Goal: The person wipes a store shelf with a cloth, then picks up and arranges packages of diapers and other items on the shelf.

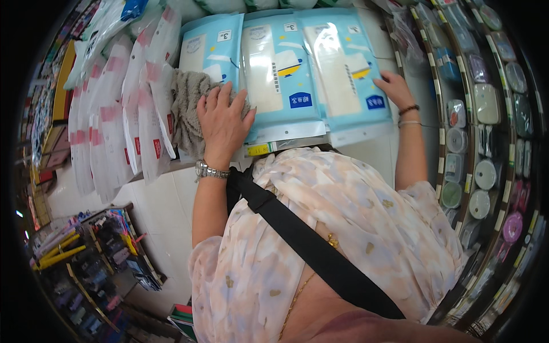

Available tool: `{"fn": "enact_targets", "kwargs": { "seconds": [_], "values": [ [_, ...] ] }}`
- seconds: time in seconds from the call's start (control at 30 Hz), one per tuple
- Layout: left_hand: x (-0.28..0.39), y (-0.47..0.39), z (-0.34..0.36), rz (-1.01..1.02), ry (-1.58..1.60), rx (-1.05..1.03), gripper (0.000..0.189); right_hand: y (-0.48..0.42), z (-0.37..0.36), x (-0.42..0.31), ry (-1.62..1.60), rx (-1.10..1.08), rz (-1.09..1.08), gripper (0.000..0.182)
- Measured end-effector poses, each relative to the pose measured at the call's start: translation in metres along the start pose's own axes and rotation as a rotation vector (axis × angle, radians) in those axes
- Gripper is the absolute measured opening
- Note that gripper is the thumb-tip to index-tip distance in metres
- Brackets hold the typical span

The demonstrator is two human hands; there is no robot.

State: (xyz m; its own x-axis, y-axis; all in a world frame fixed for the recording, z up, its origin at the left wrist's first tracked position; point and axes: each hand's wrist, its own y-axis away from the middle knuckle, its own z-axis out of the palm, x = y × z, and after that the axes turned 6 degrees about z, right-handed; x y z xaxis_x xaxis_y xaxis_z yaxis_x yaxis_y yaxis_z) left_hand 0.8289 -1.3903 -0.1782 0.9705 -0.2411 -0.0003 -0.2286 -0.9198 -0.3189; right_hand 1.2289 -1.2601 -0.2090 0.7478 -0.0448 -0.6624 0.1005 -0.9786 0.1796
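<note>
My left hand [225,122] lies spread over a bunched grey-brown towelling cloth [188,109], fingers apart, its thumb side over the lower edge of a light blue package. Three such flat plastic packages with clear windows lie side by side: the left package [211,40], the middle package [259,64] and the right package [334,81]. White material shows through their windows. At the right package's right edge, my right hand [395,91] has its fingers bent and seems to pinch that edge. Part of this grip is hidden.
White plastic packets with pink bands [116,111] hang in a row on the left. A yellow price tag [258,150] sits on the shelf front. Tiered shelves with plastic containers [487,103] rise at the right. Another goods rack [90,253] stands lower left on the tiled floor [158,214].
</note>
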Motion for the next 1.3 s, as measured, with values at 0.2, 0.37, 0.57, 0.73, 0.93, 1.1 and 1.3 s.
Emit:
{"fn": "enact_targets", "kwargs": {
  "seconds": [0.2, 0.37, 0.57, 0.73, 0.93, 1.1, 1.3],
  "values": [
    [0.000, -0.002, -0.001, 0.047, -0.005, 0.015, 0.039, -0.035, 0.062, -0.020, 0.039, 0.155, 0.015, 0.050],
    [-0.001, -0.002, -0.001, 0.075, 0.033, 0.044, 0.034, -0.026, 0.066, -0.040, -0.001, 0.113, 0.036, 0.036],
    [0.001, -0.001, -0.002, 0.076, 0.045, 0.084, 0.031, -0.009, 0.053, -0.002, -0.048, 0.200, 0.075, 0.019],
    [0.003, -0.002, 0.000, 0.079, 0.012, 0.081, 0.030, 0.012, 0.061, -0.043, 0.253, 0.477, -0.328, 0.023],
    [0.005, -0.003, 0.000, 0.096, -0.014, 0.077, 0.030, 0.042, 0.142, -0.117, 0.246, 0.359, -0.636, 0.033],
    [0.006, -0.003, 0.000, 0.087, -0.015, 0.080, 0.030, 0.034, 0.146, -0.102, 0.397, 0.221, -0.378, 0.039],
    [0.005, -0.006, 0.000, 0.072, 0.028, 0.118, 0.021, 0.033, 0.133, -0.078, 0.376, 0.245, -0.376, 0.036]
  ]
}}
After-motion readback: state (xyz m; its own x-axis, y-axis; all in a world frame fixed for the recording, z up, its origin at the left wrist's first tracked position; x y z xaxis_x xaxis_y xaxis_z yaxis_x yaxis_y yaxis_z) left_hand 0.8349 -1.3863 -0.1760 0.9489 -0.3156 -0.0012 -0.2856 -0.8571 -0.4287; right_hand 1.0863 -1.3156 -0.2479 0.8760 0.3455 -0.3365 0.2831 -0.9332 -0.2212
